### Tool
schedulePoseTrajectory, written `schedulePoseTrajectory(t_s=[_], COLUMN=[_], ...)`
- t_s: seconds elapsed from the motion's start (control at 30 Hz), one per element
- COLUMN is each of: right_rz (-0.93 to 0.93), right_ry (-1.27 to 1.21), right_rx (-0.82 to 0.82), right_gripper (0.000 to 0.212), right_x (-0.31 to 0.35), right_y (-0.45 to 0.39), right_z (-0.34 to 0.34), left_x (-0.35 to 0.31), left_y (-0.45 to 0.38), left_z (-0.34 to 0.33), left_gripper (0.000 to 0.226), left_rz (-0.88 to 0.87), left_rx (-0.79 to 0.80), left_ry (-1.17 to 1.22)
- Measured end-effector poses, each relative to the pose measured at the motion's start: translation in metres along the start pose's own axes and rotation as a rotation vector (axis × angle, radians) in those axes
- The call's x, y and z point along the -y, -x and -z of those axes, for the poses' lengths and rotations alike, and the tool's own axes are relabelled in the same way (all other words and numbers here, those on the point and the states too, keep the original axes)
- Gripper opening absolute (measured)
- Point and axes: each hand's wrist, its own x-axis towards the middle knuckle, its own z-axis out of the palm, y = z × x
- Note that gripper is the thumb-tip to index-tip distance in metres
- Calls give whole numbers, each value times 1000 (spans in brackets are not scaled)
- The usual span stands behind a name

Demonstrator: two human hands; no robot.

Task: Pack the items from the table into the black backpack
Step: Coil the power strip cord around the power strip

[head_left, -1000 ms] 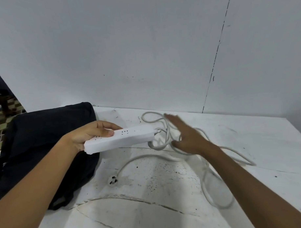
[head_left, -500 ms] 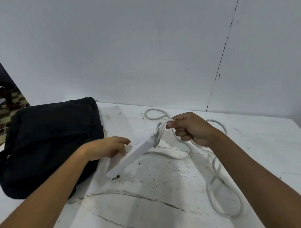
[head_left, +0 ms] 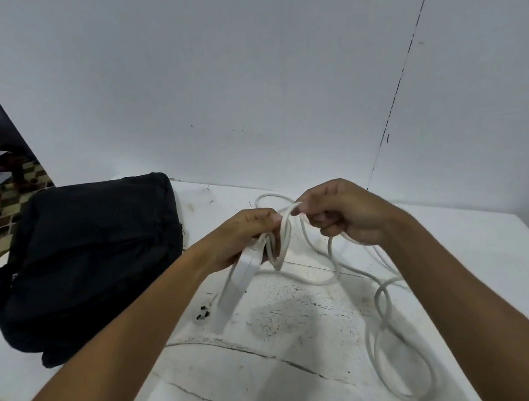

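While the left hand [head_left: 243,237] has its grip curled round the top of a white power strip [head_left: 234,287] hanging tilted over the white desk [head_left: 307,334], the right hand [head_left: 344,211] pinches its cord [head_left: 381,304] just beside, with the black backpack [head_left: 91,260] lying left of both grips.

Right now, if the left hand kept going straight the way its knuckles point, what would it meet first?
Most likely the right hand, just across the cable that both pinch. The left hand points up and right toward it. Depth is unclear, so it might pass slightly in front.
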Motion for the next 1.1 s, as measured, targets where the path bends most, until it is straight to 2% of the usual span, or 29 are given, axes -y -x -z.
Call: schedulePoseTrajectory(t_s=[0.07, 0.17, 0.27, 0.33, 0.43, 0.53, 0.6, 0.7, 0.77, 0.87, 0.97, 1.03, 1.1], right_rz=[-45, -88, -136, -222, -296, -206, -131, -27, 36, 50, -40, -212, -310], right_ry=[66, 327, 634, 845, 927, 847, 757, 660, 482, 395, 597, 797, 903], right_rx=[2, 45, 155, 161, -6, -331, -518, -750, -866, -930, -1016, -1007, -925], right_gripper=[16, 12, 9, 11, 14, 16, 17, 17, 18, 19, 17, 17, 9], right_x=[3, 6, 10, 1, -23, -40, -44, -43, -36, -35, -45, -56, -66], right_y=[9, 21, 30, 32, 29, 20, 14, 13, 18, 32, 42, 42, 33], right_z=[11, 13, -4, -22, -31, -10, 8, 39, 61, 90, 113, 117, 110], left_x=[0, 0, -3, -10, -21, -24, -21, -11, -6, -1, -1, -5, -8], left_y=[3, 1, -3, -5, 0, 11, 16, 22, 29, 38, 41, 38, 28], left_z=[3, 10, 15, 17, 20, 25, 28, 37, 48, 65, 73, 65, 51], left_gripper=[28, 29, 32, 33, 33, 29, 26, 22, 37, 64, 70, 72, 71], left_rz=[-9, -26, -38, -66, -71, -33, 14, 48, 50, 64, 191, 310, 361], left_rx=[-87, -282, -474, -535, -524, -445, -413, -407, -434, -494, -494, -438, -419], left_ry=[-199, -446, -392, -312, -92, 118, 51, -182, -293, -367, -391, -273, 12])
